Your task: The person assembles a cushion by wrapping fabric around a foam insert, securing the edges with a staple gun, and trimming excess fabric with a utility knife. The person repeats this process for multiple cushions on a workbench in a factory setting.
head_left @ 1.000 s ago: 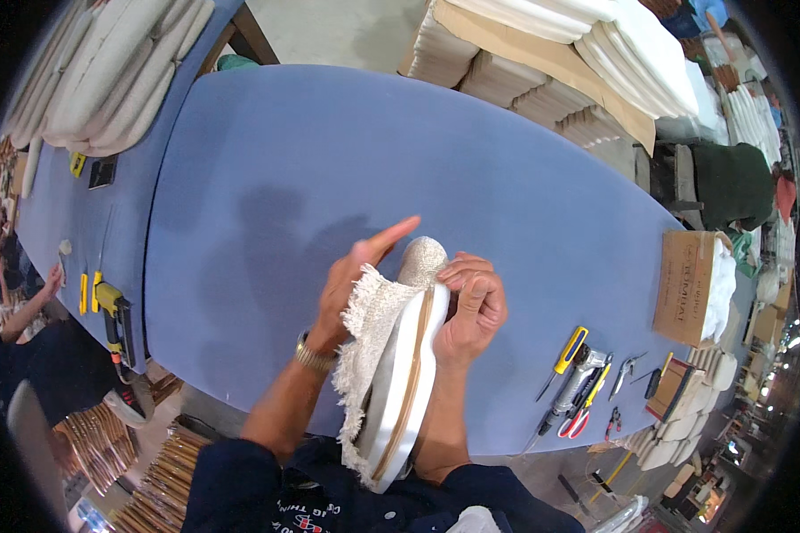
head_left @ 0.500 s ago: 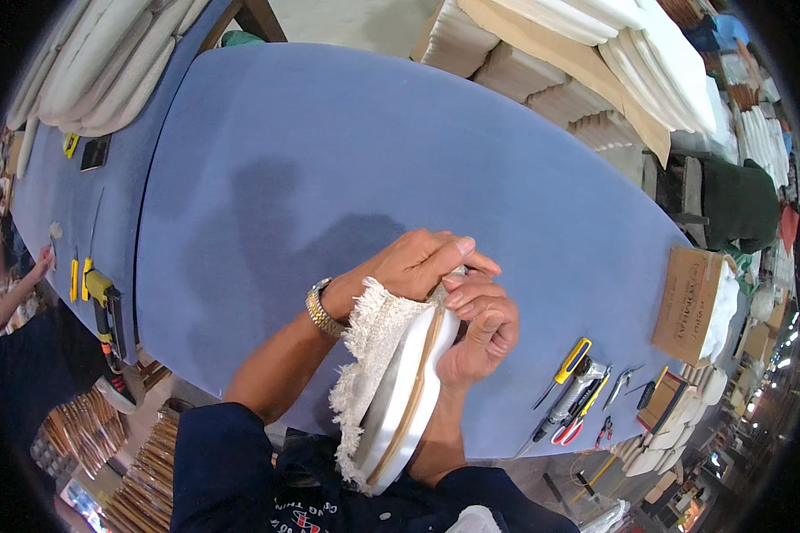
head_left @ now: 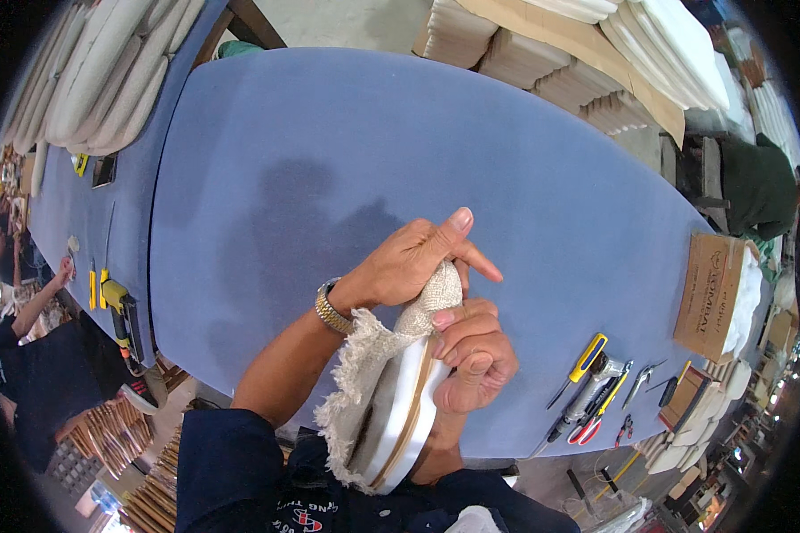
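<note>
A seat pad with white foam and a tan board strip [head_left: 412, 417] stands on edge against my body. Beige woven cover fabric [head_left: 357, 382] with a frayed edge wraps over its far tip and hangs loose along the left side. My right hand [head_left: 473, 360] is closed on the pad near that tip, fingertips pressing the fabric's edge. At the covered tip, my left hand [head_left: 413, 258] has its thumb raised and index finger stretched out apart from it. Its other fingers are partly hidden behind the fabric, which they touch.
On the blue table [head_left: 329, 115], right, lie a yellow screwdriver [head_left: 588, 358], a pneumatic tool [head_left: 587, 400], red-handled scissors [head_left: 587, 433] and a cardboard box [head_left: 709, 298]. A yellow-black staple gun [head_left: 120, 306] and stacked cushions [head_left: 120, 80] are left. Another person [head_left: 62, 355] stands there.
My left thumb and index finger have lifted and spread off the pad's tip, uncovering the fabric there. My right hand has moved slightly nearer my body, still gripping.
</note>
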A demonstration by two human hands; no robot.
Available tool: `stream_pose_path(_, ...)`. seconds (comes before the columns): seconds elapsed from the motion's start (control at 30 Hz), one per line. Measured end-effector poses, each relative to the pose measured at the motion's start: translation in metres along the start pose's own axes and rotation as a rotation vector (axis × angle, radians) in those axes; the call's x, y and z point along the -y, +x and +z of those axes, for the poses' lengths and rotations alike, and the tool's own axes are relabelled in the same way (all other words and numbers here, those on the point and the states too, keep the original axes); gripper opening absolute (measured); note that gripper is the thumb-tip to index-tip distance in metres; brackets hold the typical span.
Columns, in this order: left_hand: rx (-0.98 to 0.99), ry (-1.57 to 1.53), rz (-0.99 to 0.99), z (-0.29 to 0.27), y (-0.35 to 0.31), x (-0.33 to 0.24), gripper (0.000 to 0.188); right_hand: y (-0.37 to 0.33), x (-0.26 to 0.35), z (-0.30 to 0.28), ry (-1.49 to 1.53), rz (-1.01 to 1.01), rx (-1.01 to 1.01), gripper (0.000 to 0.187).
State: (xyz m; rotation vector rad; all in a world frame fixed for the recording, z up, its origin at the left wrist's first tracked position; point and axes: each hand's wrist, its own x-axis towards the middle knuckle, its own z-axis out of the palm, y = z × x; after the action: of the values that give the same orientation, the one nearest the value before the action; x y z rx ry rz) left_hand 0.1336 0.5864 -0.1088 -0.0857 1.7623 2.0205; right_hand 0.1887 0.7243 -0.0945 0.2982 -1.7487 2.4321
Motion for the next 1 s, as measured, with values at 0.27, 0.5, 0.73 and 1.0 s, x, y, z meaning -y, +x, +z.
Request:
stream_pose_path(0.27,-0.146,-0.073,0.08,0.013,-0.01,0.009,0.076,-0.004,0.012,-0.008,-0.073,0.033,0.032,0.049)
stream_pose_path(0.5,-0.184,-0.113,0.292,0.023,-0.02,0.021,0.062,-0.005,0.013,-0.007,-0.074,0.002,0.06,0.046)
stream_pose_path(0.73,-0.313,-0.064,0.329,0.036,-0.041,0.006,0.048,-0.006,0.016,-0.004,-0.124,-0.003,0.093,0.044)
stream_pose_path(1.0,-0.295,0.069,0.383,0.05,-0.046,0.008,0.035,-0.016,0.021,-0.023,-0.128,-0.023,0.079,0.042)
